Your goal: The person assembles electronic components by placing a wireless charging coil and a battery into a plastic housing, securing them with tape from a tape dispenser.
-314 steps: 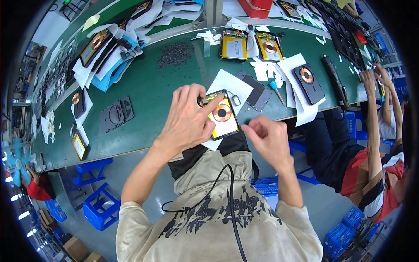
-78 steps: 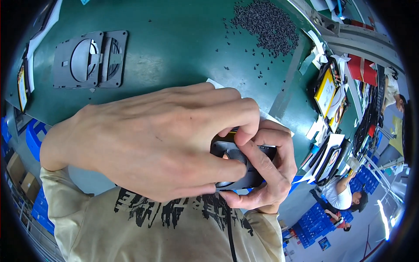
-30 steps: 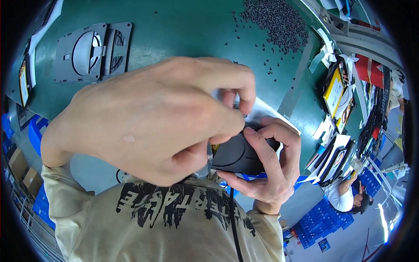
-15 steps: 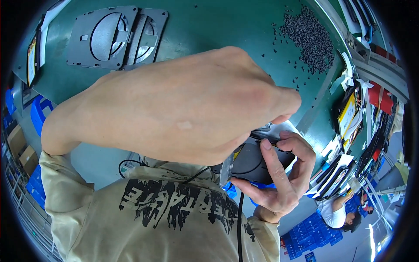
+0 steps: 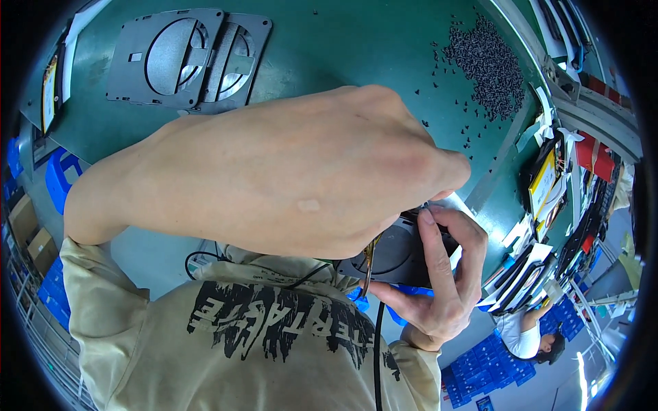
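A dark grey plastic housing [image 5: 396, 252] with a round raised face sits in my right hand [image 5: 449, 288]. Its thumb presses near the lower edge, while the index and middle fingers bend over the top edge. My left hand [image 5: 404, 161] arches across the housing from the left, back upward and fingers curled down at the far edge. Most of those fingers are hidden, and I cannot make out what they pinch. Right fingertips meet the left hand there. A narrow amber-edged strip [image 5: 370, 264] stands at the housing's left side, beside my right thumb.
Two grey plates [image 5: 125, 82] with round cut-outs overlap on the green table [image 5: 329, 51]. A heap of small black screws [image 5: 486, 65] lies at the far right, with strays around it. Mixed parts [image 5: 541, 185] crowd the right edge. A black cable [image 5: 378, 356] hangs before me.
My left hand has shifted slightly nearer. My right index fingertip has slid up toward the far edge. The strip, pale and broad before, now shows a narrow amber edge.
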Available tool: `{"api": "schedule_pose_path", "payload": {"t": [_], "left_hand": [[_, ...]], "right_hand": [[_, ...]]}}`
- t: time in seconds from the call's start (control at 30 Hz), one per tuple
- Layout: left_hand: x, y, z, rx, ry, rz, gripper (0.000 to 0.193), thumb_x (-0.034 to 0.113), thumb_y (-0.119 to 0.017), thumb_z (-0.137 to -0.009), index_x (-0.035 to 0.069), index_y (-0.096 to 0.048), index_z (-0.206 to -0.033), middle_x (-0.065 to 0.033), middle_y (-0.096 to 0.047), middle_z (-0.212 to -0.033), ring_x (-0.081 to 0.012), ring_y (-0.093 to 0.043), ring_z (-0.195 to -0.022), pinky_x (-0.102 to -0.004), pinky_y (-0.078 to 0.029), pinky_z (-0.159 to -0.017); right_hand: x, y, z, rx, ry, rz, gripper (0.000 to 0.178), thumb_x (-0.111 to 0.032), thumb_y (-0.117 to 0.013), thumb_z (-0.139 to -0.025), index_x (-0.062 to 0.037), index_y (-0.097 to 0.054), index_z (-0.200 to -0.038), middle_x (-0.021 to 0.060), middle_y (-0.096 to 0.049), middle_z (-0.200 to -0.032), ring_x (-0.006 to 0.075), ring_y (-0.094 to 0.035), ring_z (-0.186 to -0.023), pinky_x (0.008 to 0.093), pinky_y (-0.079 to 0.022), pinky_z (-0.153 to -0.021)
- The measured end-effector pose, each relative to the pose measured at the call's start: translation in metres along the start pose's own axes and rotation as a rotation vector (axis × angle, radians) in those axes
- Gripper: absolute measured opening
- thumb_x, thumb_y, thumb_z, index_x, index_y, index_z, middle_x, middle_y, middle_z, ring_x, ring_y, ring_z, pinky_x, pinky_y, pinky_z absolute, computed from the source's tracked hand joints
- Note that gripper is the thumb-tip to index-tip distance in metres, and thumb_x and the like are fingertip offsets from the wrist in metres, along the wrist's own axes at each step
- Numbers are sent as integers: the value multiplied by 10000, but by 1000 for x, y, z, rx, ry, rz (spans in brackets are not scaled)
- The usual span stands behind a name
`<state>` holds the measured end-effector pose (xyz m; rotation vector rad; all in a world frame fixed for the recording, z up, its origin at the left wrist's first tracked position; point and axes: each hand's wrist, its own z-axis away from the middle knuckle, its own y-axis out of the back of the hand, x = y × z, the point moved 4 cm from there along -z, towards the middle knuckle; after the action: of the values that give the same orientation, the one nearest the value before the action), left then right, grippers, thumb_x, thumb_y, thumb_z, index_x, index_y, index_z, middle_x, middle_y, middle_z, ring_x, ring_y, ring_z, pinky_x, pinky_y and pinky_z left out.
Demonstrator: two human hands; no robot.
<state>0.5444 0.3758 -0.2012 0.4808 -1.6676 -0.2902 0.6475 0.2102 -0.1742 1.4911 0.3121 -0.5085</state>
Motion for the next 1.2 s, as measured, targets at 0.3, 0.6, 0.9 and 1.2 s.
{"api": "schedule_pose_path", "payload": {"t": [0.3, 0.6, 0.9, 1.2], "left_hand": [[2, -2, -2, -12, -44, -52, 326, -104, -570, -675, 24, -555, -974, -96, -539, -783, -312, -569, -685, -416, -453, -576], [6, 1, -1, -49, -71, -71, 305, -91, -591, -682, 28, -563, -961, -98, -532, -792, -309, -570, -702, -416, -454, -586], [1, 6, 5, -132, -70, -16, 233, 13, -719, -768, 27, -580, -954, -95, -531, -853, -291, -587, -724, -406, -472, -603], [7, 7, 5, -257, -33, -112, 183, 42, -653, -763, 6, -564, -919, -96, -491, -830, -273, -570, -670, -383, -456, -544]], "right_hand": [[-2, 4, 0, 24, 3, -26, 728, -330, -903, -572, 0, -692, -1187, 153, -597, -1160, 338, -594, -1037, 450, -523, -862], [-3, 3, -1, 0, -19, 22, 741, -334, -895, -564, 12, -691, -1186, 147, -598, -1158, 327, -595, -1042, 445, -521, -870], [-1, 1, 1, 17, 3, 20, 842, -509, -858, -545, 10, -695, -1187, 151, -602, -1140, 328, -605, -1035, 441, -522, -861], [-5, 1, 0, 2, -31, 40, 752, -388, -884, -578, 18, -694, -1182, 162, -600, -1155, 339, -601, -1052, 451, -520, -873]]}}
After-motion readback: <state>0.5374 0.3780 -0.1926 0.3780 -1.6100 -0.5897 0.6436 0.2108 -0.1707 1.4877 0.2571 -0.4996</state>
